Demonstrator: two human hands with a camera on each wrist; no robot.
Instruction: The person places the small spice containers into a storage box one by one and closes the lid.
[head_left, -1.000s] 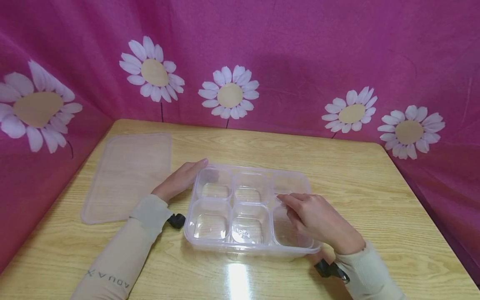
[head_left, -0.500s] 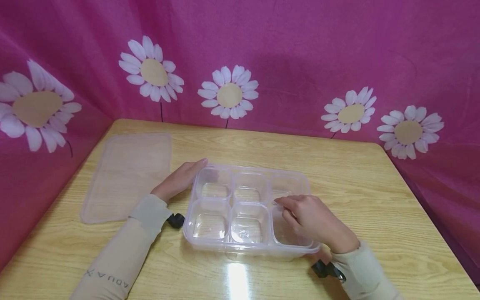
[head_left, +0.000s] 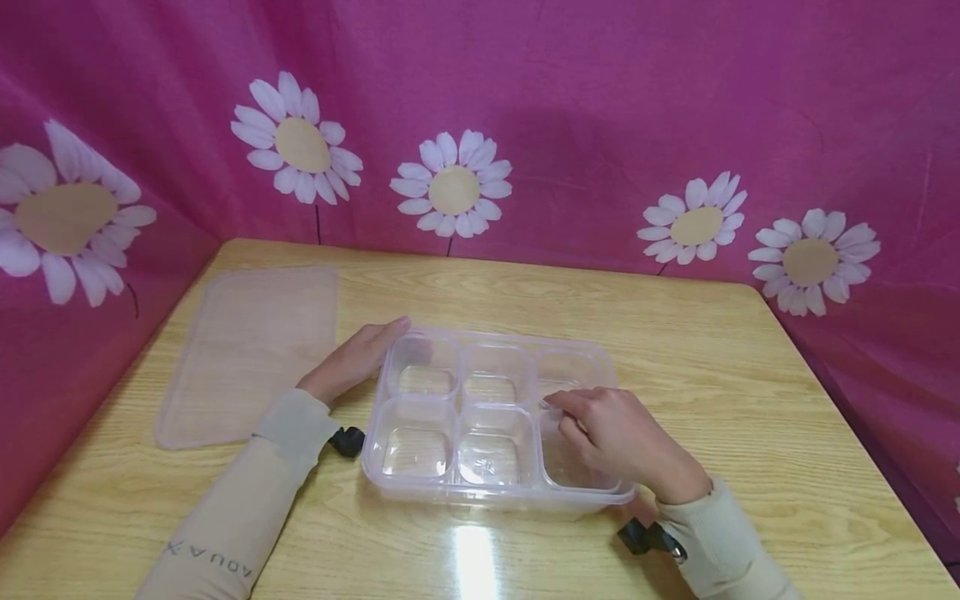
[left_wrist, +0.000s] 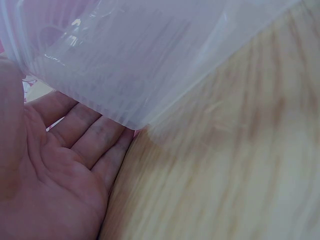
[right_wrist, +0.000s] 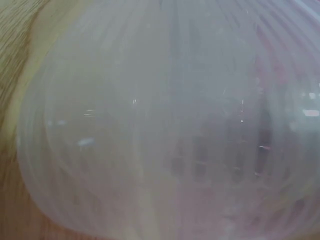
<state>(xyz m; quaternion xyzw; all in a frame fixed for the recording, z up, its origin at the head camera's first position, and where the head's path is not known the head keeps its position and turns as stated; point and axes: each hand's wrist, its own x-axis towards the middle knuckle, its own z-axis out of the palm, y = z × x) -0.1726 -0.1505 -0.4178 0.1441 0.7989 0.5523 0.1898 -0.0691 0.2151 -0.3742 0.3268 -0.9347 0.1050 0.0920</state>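
Note:
A see-through plastic box (head_left: 480, 496) with several square cups inside it stands on the table. My left hand (head_left: 356, 360) rests against its back left corner. In the left wrist view its fingers (left_wrist: 87, 125) lie nearly straight along the box's outer wall. Over the right-hand cups is my right hand (head_left: 618, 433), its index finger and thumb pinching the rim of the front right cup (head_left: 566, 473) near its inner back corner. The other fingers of this hand are curled and partly hidden. Only the box's cloudy side wall (right_wrist: 150, 125) fills the right wrist view.
A flat, translucent lid (head_left: 251, 358) lies on the wooden table (head_left: 480, 287), to the left of the box and partly behind the left forearm. A pink cloth (head_left: 570, 83) printed with white daisies surrounds the table's back and sides.
My right hand has shifted slightly left along the cup rims. The left hand keeps its place at the box corner. The whole head view has drifted a little.

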